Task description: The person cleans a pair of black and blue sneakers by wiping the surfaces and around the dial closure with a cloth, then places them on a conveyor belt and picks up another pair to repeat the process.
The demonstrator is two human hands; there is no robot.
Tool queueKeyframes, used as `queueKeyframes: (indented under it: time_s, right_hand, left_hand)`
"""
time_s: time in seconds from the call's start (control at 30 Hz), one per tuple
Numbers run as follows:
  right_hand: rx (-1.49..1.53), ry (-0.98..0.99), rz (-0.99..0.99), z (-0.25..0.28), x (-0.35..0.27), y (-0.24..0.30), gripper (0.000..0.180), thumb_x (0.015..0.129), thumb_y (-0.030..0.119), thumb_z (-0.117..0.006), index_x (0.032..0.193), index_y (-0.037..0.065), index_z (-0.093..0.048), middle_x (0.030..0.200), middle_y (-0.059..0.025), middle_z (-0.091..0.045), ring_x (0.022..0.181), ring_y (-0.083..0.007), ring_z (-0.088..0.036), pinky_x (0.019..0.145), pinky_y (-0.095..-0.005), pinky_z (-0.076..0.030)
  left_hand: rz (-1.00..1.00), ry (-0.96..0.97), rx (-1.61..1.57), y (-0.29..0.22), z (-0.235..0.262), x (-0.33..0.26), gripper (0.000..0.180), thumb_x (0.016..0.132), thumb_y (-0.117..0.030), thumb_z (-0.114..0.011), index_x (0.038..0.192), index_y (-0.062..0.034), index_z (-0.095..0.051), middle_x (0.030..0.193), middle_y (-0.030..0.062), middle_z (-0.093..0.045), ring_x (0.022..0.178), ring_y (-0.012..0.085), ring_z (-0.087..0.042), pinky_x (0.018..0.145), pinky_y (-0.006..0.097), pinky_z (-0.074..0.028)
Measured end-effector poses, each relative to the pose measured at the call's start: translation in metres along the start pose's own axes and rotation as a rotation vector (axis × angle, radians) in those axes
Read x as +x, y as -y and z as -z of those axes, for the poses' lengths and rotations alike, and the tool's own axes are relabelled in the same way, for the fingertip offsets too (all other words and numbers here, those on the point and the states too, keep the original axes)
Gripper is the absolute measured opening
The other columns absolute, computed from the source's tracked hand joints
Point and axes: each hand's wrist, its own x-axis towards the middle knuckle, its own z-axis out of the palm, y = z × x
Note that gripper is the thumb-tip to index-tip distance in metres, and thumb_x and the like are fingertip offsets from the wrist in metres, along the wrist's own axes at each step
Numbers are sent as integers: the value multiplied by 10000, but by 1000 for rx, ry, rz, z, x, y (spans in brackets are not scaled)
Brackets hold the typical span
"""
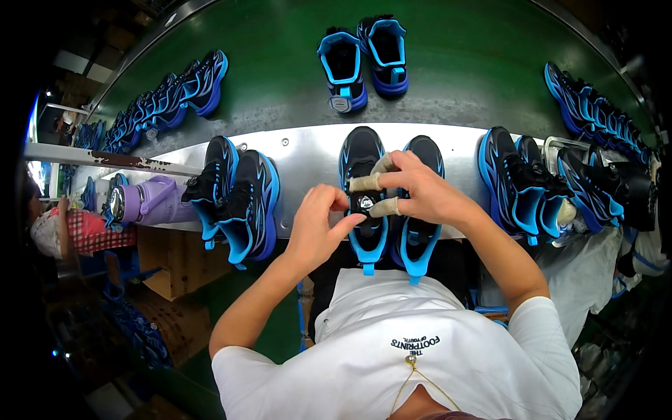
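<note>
A black sneaker with blue trim stands on the metal ledge in front of me, toe pointing away. A round black dial sits on its tongue. My left hand is at the shoe's left side, fingers curled and thumb reaching to the dial. From the right, my right hand grips the shoe's upper, its fingers around the dial. Pale covers wrap several of its fingertips. Its mate, a second sneaker, stands close on the right, partly hidden under my right hand.
A sneaker pair stands left, beside a lilac bottle lying on its side. More sneakers stand right. Beyond the metal ledge, a green belt carries another pair and rows at both ends. A person is at far left.
</note>
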Motion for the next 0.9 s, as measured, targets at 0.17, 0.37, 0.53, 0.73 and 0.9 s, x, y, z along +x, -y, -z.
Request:
queueKeyframes:
  time_s: [0.17,0.37,0.53,0.73,0.9]
  right_hand:
    - [-237,-152,42,-24,-5,-1,346,762,207,-758,1107,227,-744,925,-94,-555,907,-291,-516,863,-382,-449]
    - [-2,-232,39,5,-13,-14,373,878,204,-692,1248,164,-667,1062,-110,-608,1047,-238,-568,898,-342,-464]
    - [-158,-522,-384,-13,-87,-66,507,1000,329,-498,1414,38,-465,1204,-257,-585,1153,-372,-546,1016,-394,-404]
    - [323,-699,-490,4,-79,-74,556,1041,372,-398,1448,-6,-404,1389,-233,-509,1330,-298,-453,1117,-352,-306]
    - [-218,-1118,-383,129,-16,-85,579,1014,421,-435,1369,-34,-485,1356,-279,-496,1276,-408,-452,1081,-391,-346]
  left_hand:
    - [186,-33,-162,-1,-11,-19,160,840,-98,-712,867,-10,-582,809,79,-571,692,163,-558,660,261,-458]
    - [-147,-112,80,-19,-11,-47,118,844,-71,-669,922,4,-624,860,120,-609,790,246,-598,728,338,-489]
    - [152,17,-221,47,-33,-36,653,819,-244,-740,1326,43,-448,1284,233,-513,1200,358,-507,1025,432,-401]
    - [-93,-55,-157,3,-86,54,766,890,-284,-677,1468,49,-300,1365,241,-501,1259,337,-500,1064,411,-370]
    - [-128,-262,-487,-51,-62,183,505,914,-259,-657,1309,30,-531,1172,193,-649,1032,264,-632,896,333,-482]
